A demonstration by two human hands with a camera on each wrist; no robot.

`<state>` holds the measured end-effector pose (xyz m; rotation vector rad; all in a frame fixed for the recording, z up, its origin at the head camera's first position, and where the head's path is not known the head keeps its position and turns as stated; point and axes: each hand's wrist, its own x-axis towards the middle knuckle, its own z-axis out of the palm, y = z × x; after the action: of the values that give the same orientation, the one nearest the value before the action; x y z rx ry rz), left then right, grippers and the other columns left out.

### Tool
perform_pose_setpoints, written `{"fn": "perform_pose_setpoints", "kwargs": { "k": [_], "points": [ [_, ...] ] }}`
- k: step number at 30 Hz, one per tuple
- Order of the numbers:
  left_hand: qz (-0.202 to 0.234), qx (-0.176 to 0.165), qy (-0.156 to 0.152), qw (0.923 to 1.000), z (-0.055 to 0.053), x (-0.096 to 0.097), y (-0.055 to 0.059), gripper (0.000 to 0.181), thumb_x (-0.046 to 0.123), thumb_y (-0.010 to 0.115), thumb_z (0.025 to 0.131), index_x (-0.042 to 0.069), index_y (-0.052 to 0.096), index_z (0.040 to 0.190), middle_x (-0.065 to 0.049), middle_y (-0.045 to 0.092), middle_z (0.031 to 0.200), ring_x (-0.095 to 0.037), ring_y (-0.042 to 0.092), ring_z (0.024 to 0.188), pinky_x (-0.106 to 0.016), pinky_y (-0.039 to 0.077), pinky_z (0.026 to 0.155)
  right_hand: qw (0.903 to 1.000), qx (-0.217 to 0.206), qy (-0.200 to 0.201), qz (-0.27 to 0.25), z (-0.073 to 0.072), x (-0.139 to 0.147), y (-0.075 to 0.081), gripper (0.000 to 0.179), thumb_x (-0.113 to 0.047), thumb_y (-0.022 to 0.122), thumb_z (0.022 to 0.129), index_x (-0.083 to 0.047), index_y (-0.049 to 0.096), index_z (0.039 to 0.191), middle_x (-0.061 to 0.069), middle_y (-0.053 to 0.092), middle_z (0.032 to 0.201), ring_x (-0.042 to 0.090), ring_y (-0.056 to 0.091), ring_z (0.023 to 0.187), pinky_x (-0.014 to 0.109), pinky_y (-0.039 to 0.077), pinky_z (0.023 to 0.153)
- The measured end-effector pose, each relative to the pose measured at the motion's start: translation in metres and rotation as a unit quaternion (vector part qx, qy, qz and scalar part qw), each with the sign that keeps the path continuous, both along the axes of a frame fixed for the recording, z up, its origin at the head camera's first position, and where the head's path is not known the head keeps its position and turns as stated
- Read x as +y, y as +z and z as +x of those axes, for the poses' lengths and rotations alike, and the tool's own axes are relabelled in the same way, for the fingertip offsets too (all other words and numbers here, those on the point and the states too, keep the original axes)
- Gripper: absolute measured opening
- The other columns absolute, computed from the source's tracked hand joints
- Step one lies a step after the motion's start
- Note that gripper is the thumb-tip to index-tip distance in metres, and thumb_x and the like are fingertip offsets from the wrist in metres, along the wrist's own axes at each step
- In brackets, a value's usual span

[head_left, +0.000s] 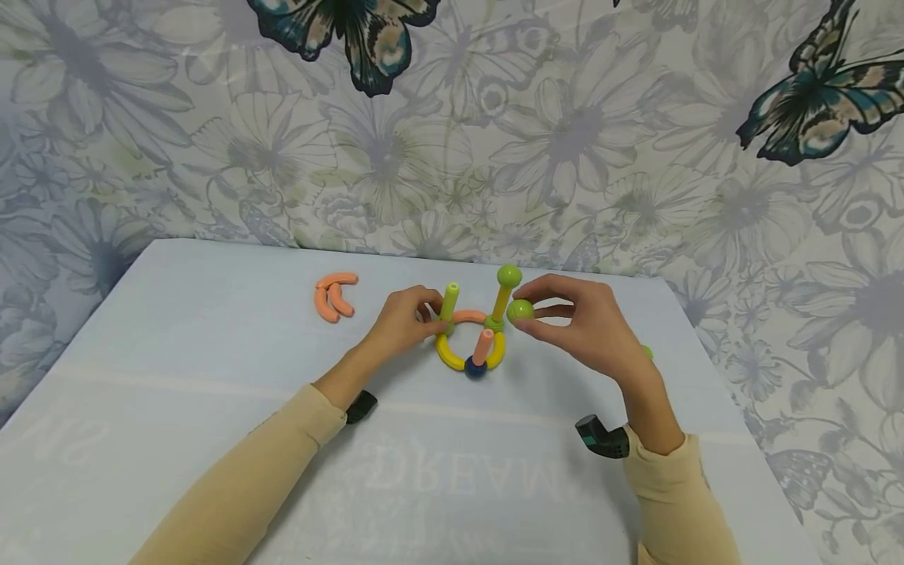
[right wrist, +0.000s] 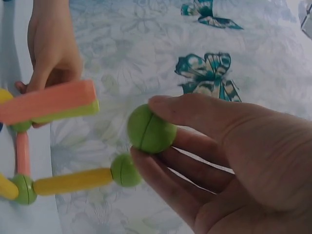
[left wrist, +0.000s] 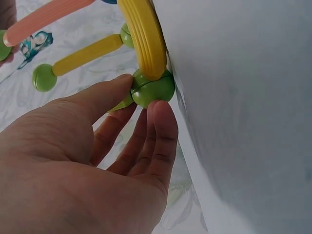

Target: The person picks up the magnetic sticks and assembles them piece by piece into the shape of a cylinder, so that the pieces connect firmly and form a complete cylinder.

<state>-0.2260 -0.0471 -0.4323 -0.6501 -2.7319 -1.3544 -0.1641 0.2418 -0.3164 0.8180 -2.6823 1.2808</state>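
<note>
My left hand pinches a green ball at the base of the upright green rod, on the left of a ring of curved pieces. In my right hand a loose green ball is held between thumb and fingertips, just right of the ring. Yellow curved pieces and an orange curved piece link the ring's balls. From the navy ball at the front rises an orange rod. A yellow rod stands at the back right, topped by another green ball.
Several orange curved pieces lie on the white table to the left. Behind my right wrist a bit of a green piece shows. A patterned wall borders the table's far edge.
</note>
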Motion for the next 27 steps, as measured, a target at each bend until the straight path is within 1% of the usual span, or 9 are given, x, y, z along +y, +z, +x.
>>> {"fn": "perform_pose_setpoints", "kwargs": {
  "k": [3,7,12,16,22,27],
  "points": [
    [-0.002,-0.001,0.001,1.0,0.0,0.0,0.0,0.021,0.016,0.086,0.089,0.009,0.075,0.105,-0.009,0.071,0.106,-0.021,0.067,0.086,-0.03,0.054,0.07,0.9994,0.012,0.024,-0.021,0.004,-0.009,0.0,0.031,-0.012,0.084,0.09,-0.016,0.075,0.119,-0.004,0.075,0.117,0.011,0.071,0.11,0.029,0.061,0.093],
    [0.0,-0.004,0.0,1.0,0.0,0.0,0.0,0.021,0.015,0.086,0.089,0.009,0.075,0.105,-0.009,0.072,0.107,-0.021,0.066,0.086,-0.031,0.055,0.07,0.9977,0.017,0.055,-0.035,0.006,-0.018,-0.004,0.031,-0.012,0.085,0.09,-0.016,0.074,0.119,-0.005,0.074,0.117,0.011,0.071,0.112,0.031,0.06,0.095],
    [0.0,-0.003,-0.002,1.0,0.0,0.001,0.0,0.021,0.015,0.086,0.09,0.008,0.075,0.106,-0.009,0.071,0.107,-0.022,0.067,0.087,-0.031,0.055,0.072,0.9965,0.016,0.077,-0.029,0.006,-0.026,-0.011,0.033,-0.011,0.085,0.09,-0.016,0.074,0.12,-0.005,0.073,0.118,0.011,0.07,0.111,0.037,0.061,0.096],
    [-0.004,-0.007,-0.004,1.0,0.0,0.002,0.001,0.02,0.015,0.085,0.09,0.008,0.075,0.106,-0.009,0.071,0.107,-0.023,0.067,0.088,-0.031,0.055,0.072,0.997,0.012,0.074,-0.017,0.005,-0.027,-0.015,0.033,-0.01,0.085,0.089,-0.015,0.074,0.121,-0.005,0.072,0.118,0.011,0.07,0.111,0.035,0.061,0.095],
    [-0.007,-0.008,-0.002,0.9999,0.0,0.002,0.002,0.019,0.015,0.085,0.091,0.008,0.074,0.105,-0.009,0.07,0.106,-0.024,0.067,0.087,-0.033,0.055,0.075,0.9982,0.016,0.056,-0.013,0.003,-0.029,-0.017,0.035,-0.013,0.085,0.09,-0.015,0.074,0.123,-0.004,0.073,0.12,0.013,0.072,0.11,0.029,0.061,0.093],
    [-0.01,-0.011,0.001,0.9999,0.0,0.001,0.002,0.019,0.015,0.085,0.091,0.008,0.074,0.105,-0.009,0.07,0.106,-0.024,0.067,0.087,-0.032,0.055,0.074,0.9987,0.026,0.042,-0.014,0.0,-0.032,-0.019,0.036,-0.012,0.084,0.091,-0.012,0.073,0.125,-0.003,0.074,0.122,0.014,0.071,0.111,0.031,0.061,0.092]
  ]
}}
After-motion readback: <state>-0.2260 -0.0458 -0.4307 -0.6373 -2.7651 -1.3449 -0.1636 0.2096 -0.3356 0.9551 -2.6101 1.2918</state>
